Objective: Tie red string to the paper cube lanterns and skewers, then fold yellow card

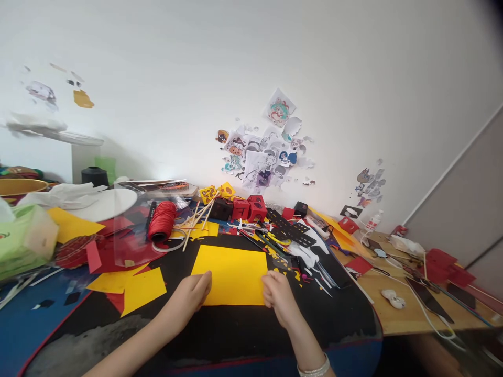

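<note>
A plain yellow sheet of paper [233,275] is held a little above the black mat [236,335], in the middle of the view. My left hand [193,294] pinches its left edge, thumb on top and fingers curled. At the opposite edge my right hand [278,294] grips the sheet with its fingers folded in. A pale bracelet [316,368] circles my right wrist. The paper looks nearly flat between both hands.
Left of the sheet lie yellow paper pieces [144,288] and a red thread spool [163,221]. Behind it are red paper cubes [257,208], wooden sticks [199,220] and a black punched strip [291,229]. Yellow scraps and pens lie to the right. A tissue pack [29,238] stands far left.
</note>
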Demonstrator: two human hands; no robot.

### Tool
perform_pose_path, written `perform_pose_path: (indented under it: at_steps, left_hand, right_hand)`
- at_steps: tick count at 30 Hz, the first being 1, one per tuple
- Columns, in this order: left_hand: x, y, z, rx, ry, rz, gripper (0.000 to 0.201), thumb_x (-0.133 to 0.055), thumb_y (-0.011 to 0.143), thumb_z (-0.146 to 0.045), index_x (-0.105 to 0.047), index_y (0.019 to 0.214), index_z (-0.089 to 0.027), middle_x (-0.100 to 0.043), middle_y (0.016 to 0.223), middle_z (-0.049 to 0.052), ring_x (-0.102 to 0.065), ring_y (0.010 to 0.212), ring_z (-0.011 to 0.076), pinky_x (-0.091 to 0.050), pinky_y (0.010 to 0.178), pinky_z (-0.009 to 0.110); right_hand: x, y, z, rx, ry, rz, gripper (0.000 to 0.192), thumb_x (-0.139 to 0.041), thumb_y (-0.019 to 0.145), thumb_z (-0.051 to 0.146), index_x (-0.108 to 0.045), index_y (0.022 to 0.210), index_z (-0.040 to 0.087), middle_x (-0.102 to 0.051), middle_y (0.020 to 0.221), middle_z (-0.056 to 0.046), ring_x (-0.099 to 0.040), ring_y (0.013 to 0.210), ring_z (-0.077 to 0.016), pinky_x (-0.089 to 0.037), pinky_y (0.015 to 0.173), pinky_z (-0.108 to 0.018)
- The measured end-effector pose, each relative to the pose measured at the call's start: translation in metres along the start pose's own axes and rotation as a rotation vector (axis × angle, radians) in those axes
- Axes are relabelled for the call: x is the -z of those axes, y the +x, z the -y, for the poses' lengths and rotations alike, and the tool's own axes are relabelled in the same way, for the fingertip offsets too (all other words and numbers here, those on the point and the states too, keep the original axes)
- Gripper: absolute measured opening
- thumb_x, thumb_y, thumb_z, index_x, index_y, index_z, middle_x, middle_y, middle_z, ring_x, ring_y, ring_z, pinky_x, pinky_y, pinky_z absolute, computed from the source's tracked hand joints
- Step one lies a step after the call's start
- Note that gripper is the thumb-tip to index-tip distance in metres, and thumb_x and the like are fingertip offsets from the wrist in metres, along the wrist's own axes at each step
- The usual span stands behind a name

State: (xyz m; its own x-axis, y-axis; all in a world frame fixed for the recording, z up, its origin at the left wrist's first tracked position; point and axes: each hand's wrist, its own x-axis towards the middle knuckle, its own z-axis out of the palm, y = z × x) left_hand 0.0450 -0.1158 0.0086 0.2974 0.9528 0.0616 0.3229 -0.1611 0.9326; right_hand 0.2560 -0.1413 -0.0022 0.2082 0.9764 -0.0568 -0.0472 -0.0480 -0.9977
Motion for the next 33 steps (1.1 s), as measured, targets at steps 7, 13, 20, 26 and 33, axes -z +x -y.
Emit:
perform_pose_path:
  at_steps: [7,13,20,26,33]
  left_hand:
    - [0.013,-0.017,-0.016,-0.119,0.071,-0.126,0.041,-0.027,0.080,-0.052,-0.028,0.052,-0.023,-0.028,0.052,-0.005,-0.027,0.050,0.0136,-0.022,0.051,0.028]
    - [-0.001,-0.012,0.015,-0.072,0.277,-0.009,0.045,-0.023,0.080,-0.056,-0.031,0.051,-0.023,-0.033,0.050,-0.004,-0.034,0.050,0.0144,-0.024,0.053,0.029]
    - [0.005,-0.025,0.023,-0.094,-0.035,-0.075,0.049,-0.023,0.082,-0.060,-0.029,0.051,-0.023,-0.029,0.049,-0.005,-0.030,0.047,0.0124,-0.028,0.050,0.026]
    - [0.009,-0.031,0.026,-0.225,-0.071,-0.236,0.049,-0.017,0.085,-0.055,-0.030,0.050,-0.023,-0.032,0.047,-0.005,-0.033,0.045,0.0128,-0.030,0.049,0.026]
    - [0.001,-0.030,0.014,-0.233,0.248,-0.131,0.044,-0.026,0.085,-0.053,-0.037,0.056,-0.022,-0.044,0.054,-0.003,-0.044,0.051,0.0144,-0.034,0.052,0.026]
  right_hand:
    - [0.004,-0.001,-0.004,0.025,-0.092,0.038,0.030,-0.052,0.067,0.030,-0.025,0.055,0.023,-0.020,0.039,0.014,-0.016,0.033,-0.0031,-0.018,0.033,-0.018]
    - [0.013,0.015,0.008,0.106,-0.356,0.018,0.030,-0.049,0.072,0.038,-0.029,0.055,0.022,-0.028,0.043,0.010,-0.028,0.036,-0.0063,-0.027,0.039,-0.021]
    - [0.001,0.064,0.044,0.460,-1.151,-0.031,0.037,-0.056,0.076,0.037,-0.061,0.104,0.013,-0.049,0.124,-0.016,-0.040,0.118,-0.0295,-0.031,0.096,-0.037]
    - [-0.005,0.070,0.040,0.364,-1.311,0.026,0.030,-0.058,0.077,0.035,-0.067,0.095,0.012,-0.061,0.108,-0.013,-0.051,0.107,-0.0268,-0.038,0.089,-0.033]
    - [-0.008,0.049,0.039,0.464,-1.303,-0.080,0.021,-0.054,0.080,0.026,-0.064,0.096,0.016,-0.062,0.099,-0.011,-0.051,0.102,-0.0258,-0.038,0.087,-0.035]
